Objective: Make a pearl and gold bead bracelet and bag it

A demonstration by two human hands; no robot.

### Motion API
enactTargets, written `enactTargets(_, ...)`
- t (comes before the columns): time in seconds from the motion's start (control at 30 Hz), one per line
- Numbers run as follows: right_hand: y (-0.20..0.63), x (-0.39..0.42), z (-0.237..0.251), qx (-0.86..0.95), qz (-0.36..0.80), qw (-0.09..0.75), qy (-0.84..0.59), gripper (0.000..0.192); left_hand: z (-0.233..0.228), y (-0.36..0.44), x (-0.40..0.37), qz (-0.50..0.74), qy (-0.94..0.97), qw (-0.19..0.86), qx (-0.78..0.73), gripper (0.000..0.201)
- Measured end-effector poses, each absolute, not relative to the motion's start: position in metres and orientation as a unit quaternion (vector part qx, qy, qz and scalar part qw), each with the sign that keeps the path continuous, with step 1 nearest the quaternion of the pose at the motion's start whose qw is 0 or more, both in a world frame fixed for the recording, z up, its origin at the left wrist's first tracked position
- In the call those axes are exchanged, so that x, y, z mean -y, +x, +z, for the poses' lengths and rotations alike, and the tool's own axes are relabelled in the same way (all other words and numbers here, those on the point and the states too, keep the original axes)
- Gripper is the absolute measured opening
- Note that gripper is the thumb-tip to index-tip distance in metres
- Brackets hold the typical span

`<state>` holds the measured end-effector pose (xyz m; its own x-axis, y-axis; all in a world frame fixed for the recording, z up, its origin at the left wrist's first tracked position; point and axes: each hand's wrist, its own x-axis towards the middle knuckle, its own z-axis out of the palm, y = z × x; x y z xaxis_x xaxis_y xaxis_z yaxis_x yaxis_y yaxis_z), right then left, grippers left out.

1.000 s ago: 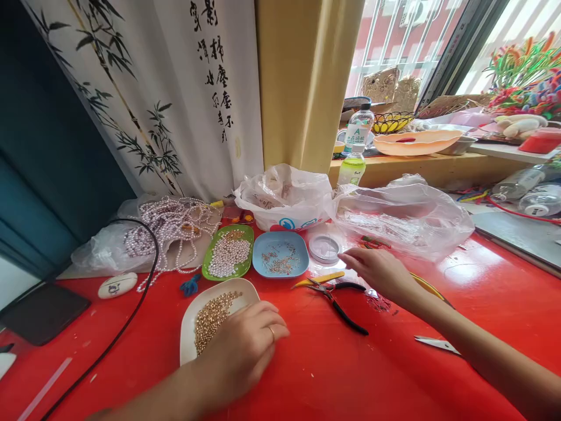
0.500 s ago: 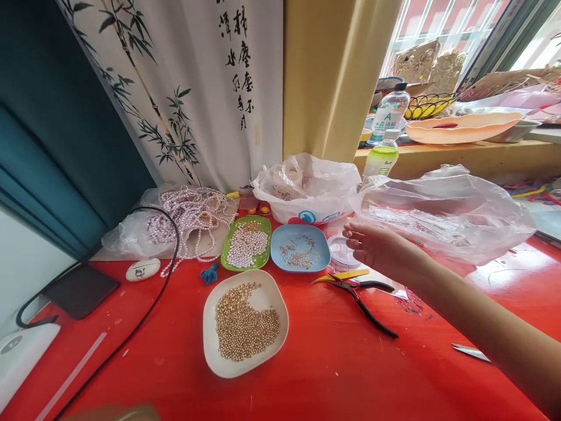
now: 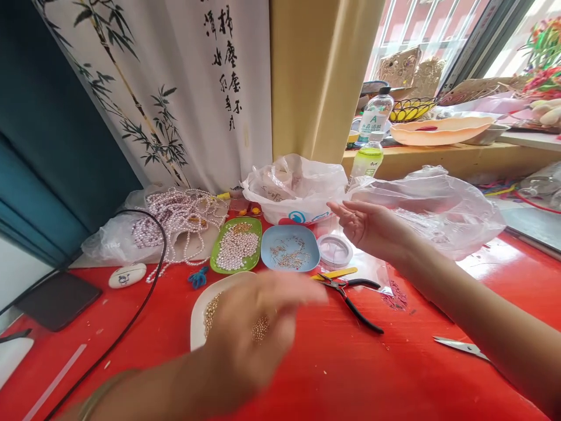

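On the red counter [image 3: 394, 380] we see a green tray [image 3: 236, 245] of white pearls at 10 o'clock of the blue dish [image 3: 289, 248]. Pearl strands [image 3: 175, 219] lie at 9 o'clock of that tray. Black-handled pliers [image 3: 350, 295] rest at 4 o'clock of the dish; scissors [image 3: 460, 346] lie well apart at 3 o'clock.
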<state>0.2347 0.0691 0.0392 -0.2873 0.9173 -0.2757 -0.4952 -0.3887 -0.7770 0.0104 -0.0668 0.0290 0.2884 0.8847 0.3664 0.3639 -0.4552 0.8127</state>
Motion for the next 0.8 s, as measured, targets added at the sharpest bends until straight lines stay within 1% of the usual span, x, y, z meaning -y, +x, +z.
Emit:
enactTargets(0.07, 0.227, -0.066, 0.039, 0.279, 0.755, 0.467, -0.365, 0.020, 0.040, 0.034, 0.028, 0.423, 0.630, 0.473, -0.448, 0.039)
enactTargets(0.13, 0.219, -0.063, 0.040, 0.273, 0.760, 0.463, -0.366, 0.022, 0.041, 0.053, -0.005, 0.396, 0.533, 0.606, -0.438, 0.051)
enactTargets(0.17, 0.215, -0.062, 0.040, 0.272, 0.761, 0.461, -0.368, 0.023, 0.038, 0.061, -0.018, 0.377, 0.503, 0.658, -0.415, 0.052)
enactTargets(0.23, 0.210, -0.062, 0.041, 0.273, 0.760, 0.459, -0.370, 0.026, 0.029, 0.069, -0.033, 0.342, 0.478, 0.723, -0.363, 0.044)
enactTargets(0.33, 0.214, -0.065, 0.041, 0.280, 0.747, 0.468, -0.380, 0.028, 0.018, 0.068, -0.041, 0.337, 0.479, 0.706, -0.398, 0.021)
enactTargets(0.4, 0.223, -0.070, 0.037, 0.286, 0.728, 0.482, -0.395, 0.029, 0.016, 0.057, -0.042, 0.342, 0.482, 0.688, -0.422, 0.014)
enactTargets(0.53, 0.247, -0.084, 0.024, 0.318, 0.662, 0.509, -0.449, 0.031, 0.022, 0.025, -0.044, 0.357, 0.501, 0.642, -0.458, 0.014)
enactTargets(0.57, 0.252, -0.088, 0.020, 0.334, 0.639, 0.512, -0.467, 0.028, 0.024, 0.016, -0.045, 0.359, 0.506, 0.631, -0.465, 0.014)
enactTargets(0.63, 0.262, -0.095, 0.013, 0.377, 0.587, 0.507, -0.505, 0.014, 0.030, -0.002, -0.046, 0.366, 0.536, 0.577, -0.496, 0.016)
enactTargets(0.7, 0.269, -0.099, 0.008, 0.436, 0.530, 0.483, -0.544, 0.012, 0.033, -0.017, -0.048, 0.370, 0.567, 0.509, -0.531, 0.016)
enactTargets(0.8, 0.276, -0.093, 0.011, 0.548, 0.424, 0.414, -0.590, 0.013, 0.032, -0.033, -0.048, 0.376, 0.609, 0.395, -0.577, 0.018)
